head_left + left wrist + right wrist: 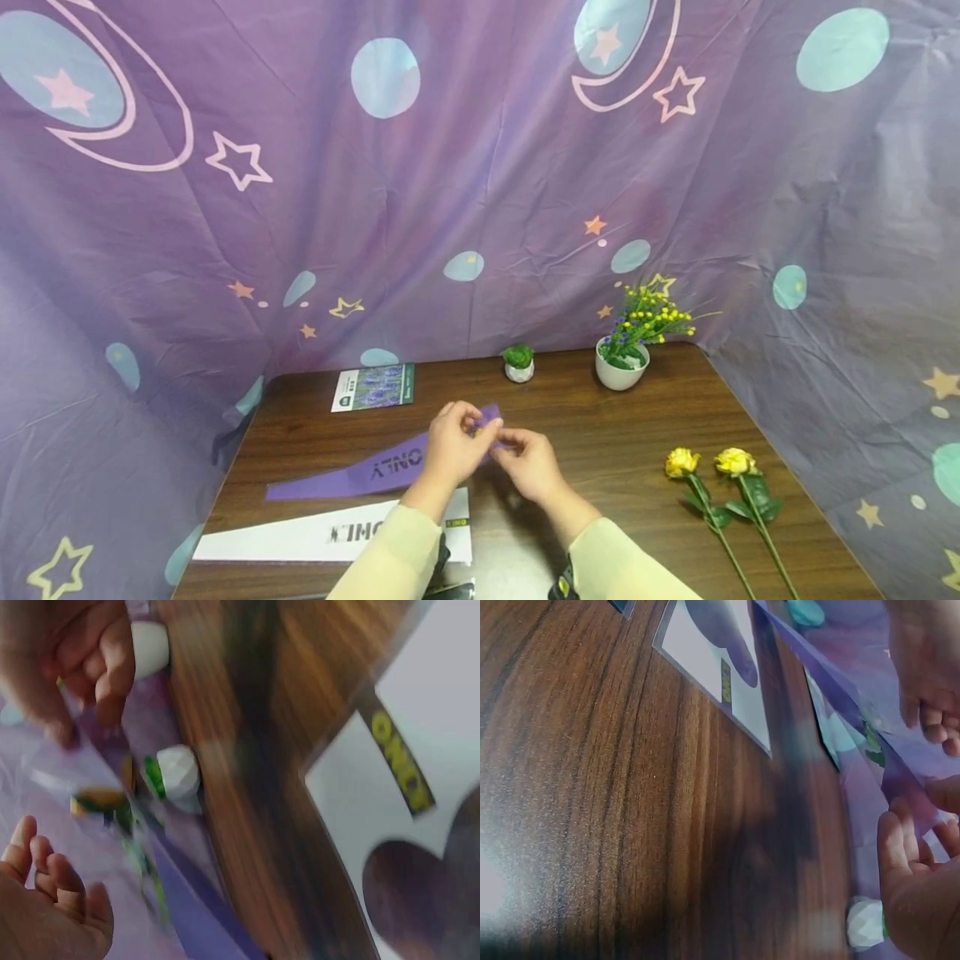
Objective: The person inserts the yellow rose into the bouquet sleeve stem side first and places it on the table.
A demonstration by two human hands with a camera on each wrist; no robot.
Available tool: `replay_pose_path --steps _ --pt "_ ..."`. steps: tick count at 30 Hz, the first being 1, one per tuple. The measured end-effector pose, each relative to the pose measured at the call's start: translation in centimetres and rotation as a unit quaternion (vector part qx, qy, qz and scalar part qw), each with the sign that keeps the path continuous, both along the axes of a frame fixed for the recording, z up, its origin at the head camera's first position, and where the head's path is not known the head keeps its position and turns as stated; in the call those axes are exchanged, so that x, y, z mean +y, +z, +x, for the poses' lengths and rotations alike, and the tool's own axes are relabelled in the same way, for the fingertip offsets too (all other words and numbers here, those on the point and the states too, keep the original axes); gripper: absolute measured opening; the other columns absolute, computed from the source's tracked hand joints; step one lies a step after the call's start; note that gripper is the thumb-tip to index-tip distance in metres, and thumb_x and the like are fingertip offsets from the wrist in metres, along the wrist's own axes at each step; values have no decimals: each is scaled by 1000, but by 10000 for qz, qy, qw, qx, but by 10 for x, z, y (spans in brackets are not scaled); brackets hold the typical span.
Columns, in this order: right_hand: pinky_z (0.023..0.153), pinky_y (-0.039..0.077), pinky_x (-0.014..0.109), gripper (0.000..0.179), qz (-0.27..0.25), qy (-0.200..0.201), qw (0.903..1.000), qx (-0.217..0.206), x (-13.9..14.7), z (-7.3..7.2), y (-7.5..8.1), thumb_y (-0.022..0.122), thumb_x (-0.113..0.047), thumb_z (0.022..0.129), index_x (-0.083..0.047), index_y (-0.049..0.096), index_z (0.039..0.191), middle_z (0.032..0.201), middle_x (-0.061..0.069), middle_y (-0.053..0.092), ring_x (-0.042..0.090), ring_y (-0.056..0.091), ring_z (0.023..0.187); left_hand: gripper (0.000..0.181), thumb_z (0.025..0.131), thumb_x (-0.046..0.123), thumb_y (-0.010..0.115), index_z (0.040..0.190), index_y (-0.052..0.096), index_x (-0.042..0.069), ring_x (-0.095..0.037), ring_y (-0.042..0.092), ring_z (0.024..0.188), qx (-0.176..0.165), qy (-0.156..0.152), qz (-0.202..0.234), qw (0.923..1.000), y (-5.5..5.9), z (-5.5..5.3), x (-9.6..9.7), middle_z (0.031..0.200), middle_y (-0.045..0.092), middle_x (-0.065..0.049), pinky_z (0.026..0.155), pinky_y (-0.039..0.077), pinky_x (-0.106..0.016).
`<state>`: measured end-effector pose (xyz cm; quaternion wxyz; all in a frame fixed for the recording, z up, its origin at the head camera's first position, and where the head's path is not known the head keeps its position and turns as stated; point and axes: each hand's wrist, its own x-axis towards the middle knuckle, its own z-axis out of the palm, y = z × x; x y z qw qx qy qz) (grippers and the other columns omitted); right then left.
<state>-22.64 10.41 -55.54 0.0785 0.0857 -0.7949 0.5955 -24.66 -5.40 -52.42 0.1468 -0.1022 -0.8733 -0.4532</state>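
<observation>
A purple flower sleeve (pixel 397 458) printed ONLY slants up from the table to both hands. Through its clear side in the left wrist view shows a yellow-orange bloom (pixel 105 801) on a green stem, partly blurred. My right hand (pixel 531 467) pinches the sleeve's edge between thumb and fingers, which shows closest in the right wrist view. My left hand (pixel 456 446) is beside the upper part of the sleeve, its fingers loosely bent, and overlaps it in the head view. In the left wrist view these fingers (pixel 64 881) stand beside the film, holding nothing visible.
A white ONLY sleeve (pixel 285 533) lies nearer me on the wooden table (pixel 600 525). Two yellow roses (pixel 735 462) lie at the right. At the back stand a small potted plant (pixel 519 367) and a larger flowerpot (pixel 621 375), with a lavender picture card (pixel 375 388) at left.
</observation>
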Motion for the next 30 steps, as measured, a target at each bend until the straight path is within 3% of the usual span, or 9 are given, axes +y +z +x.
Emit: replay_pose_path --steps 3,5,7,10,12,15,19,24,30 --pt "70 61 27 26 5 -6 10000 33 1 1 -1 76 5 87 14 73 112 99 26 76 26 74 76 67 74 48 93 121 65 8 -31 60 115 38 -55 -583 9983 -4 0 -16 123 65 -10 100 46 -51" --pt "69 61 27 27 13 -27 10000 27 1 0 -2 76 6 87 15 72 112 98 26 76 25 73 75 93 66 51 97 139 58 8 -38 51 133 -256 -165 -1052 9940 -6 -1 -29 142 58 -13 109 38 -63" --pt "68 60 27 29 10 -47 10000 11 2 0 -2 76 7 86 16 71 113 97 27 75 23 72 74 114 59 49 101 152 49 9 -43 43 143 -645 -278 -1572 9851 -11 -1 -43 155 50 -16 113 29 -74" --pt "66 59 25 30 68 -75 9999 -108 2 0 -3 76 7 86 15 71 114 99 27 75 18 70 73 127 55 36 105 160 39 9 -48 35 149 -1198 -366 -2142 9687 -21 -2 -58 162 43 -18 113 16 -84" --pt "65 58 25 31 87 -70 9998 -173 2 0 -3 76 6 86 15 71 115 102 27 75 16 67 72 127 54 27 105 161 39 9 -49 37 148 -1375 -338 -2409 9602 -29 -3 -65 161 46 -19 112 13 -85" --pt "65 56 24 32 144 -74 9997 -195 2 0 -4 76 5 85 14 72 116 106 26 75 14 65 72 112 56 19 100 154 47 7 -48 46 141 -1326 -273 -2589 9564 -37 -6 -70 151 55 -20 112 18 -83" --pt "69 59 26 36 124 38 9998 -117 1 0 -4 79 1 84 16 70 116 105 27 75 19 68 76 84 59 8 91 137 59 8 -46 55 129 -1036 -221 -2538 9614 -39 -8 -70 133 65 -16 111 25 -82" --pt "76 59 28 38 133 281 9992 -252 1 2 -1 84 -7 81 13 72 111 98 21 75 20 70 82 75 59 1 87 129 62 9 -43 58 124 -804 -178 -2514 9644 -38 -7 -66 125 67 -13 112 28 -78" --pt "60 60 48 40 -92 847 9903 -1101 1 5 1 84 -10 81 10 70 113 91 9 71 18 61 61 74 58 0 87 128 63 9 -40 58 121 -705 -197 -2543 9643 -35 -7 -61 123 67 -12 112 31 -75"
